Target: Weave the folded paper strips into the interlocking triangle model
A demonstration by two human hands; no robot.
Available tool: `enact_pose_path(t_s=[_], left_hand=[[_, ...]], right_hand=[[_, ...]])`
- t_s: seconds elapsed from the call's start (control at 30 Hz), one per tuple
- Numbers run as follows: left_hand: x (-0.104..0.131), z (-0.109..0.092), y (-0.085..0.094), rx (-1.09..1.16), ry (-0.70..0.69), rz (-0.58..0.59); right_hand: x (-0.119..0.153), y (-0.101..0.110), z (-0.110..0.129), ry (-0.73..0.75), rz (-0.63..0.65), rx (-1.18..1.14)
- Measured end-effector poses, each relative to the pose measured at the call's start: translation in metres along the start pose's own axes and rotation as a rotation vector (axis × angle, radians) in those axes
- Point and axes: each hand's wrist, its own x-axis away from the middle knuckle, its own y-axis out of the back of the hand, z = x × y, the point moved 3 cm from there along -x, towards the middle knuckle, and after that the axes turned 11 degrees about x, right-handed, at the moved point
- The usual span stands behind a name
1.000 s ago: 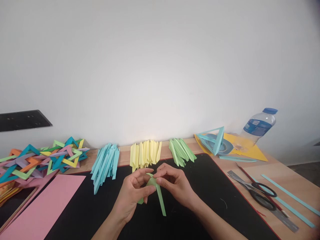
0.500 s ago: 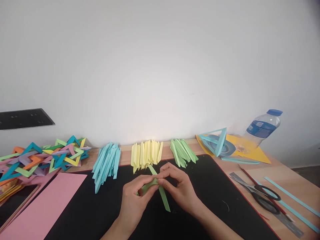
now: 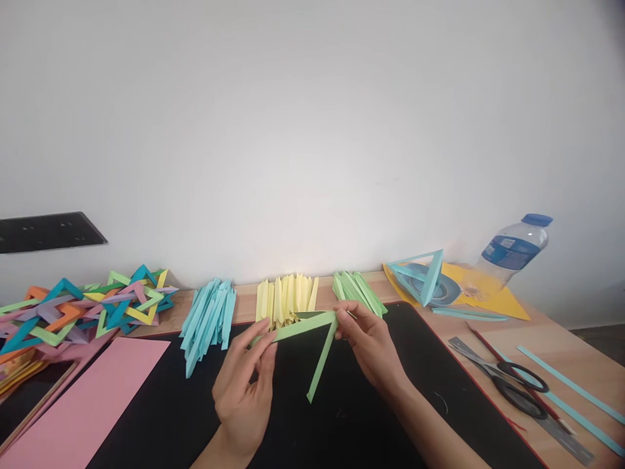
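Against a plain white wall, the wooden desk [image 3: 547, 339] carries a black mat [image 3: 390, 417], and over it I see two joined green paper strips [image 3: 312, 332] forming an angle. My left hand [image 3: 244, 391] pinches the far end of one strip; my right hand [image 3: 371, 342] pinches the corner where they meet, while the second strip hangs free toward the mat. Just behind lie yellow [image 3: 286, 299], green [image 3: 359, 292] and blue folded pieces [image 3: 208, 316]. Scissors [image 3: 512, 384] rest well to the right.
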Motion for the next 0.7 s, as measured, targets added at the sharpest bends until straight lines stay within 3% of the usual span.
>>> enact_pose_path(t_s=[0.17,0.3,0.43,0.6,0.7], left_hand=[[0.002,0.004,0.004,0.03,-0.107,-0.15],[0.001,0.016,-0.002,0.116,0.006,-0.114],[0.002,0.024,-0.007,0.076,0.03,-0.056],[0.002,0.03,-0.005,0.048,-0.083,-0.173],[0.002,0.04,-0.008,0.085,0.006,-0.104]], right_hand=[[-0.014,0.009,-0.02,-0.193,-0.033,-0.349],[-0.019,0.007,-0.038,-0.41,0.017,-0.645],[-0.02,0.001,-0.052,-0.509,0.061,-0.72],[-0.023,0.001,-0.064,-0.568,0.104,-0.779],[-0.025,0.003,-0.067,-0.564,0.144,-0.8]])
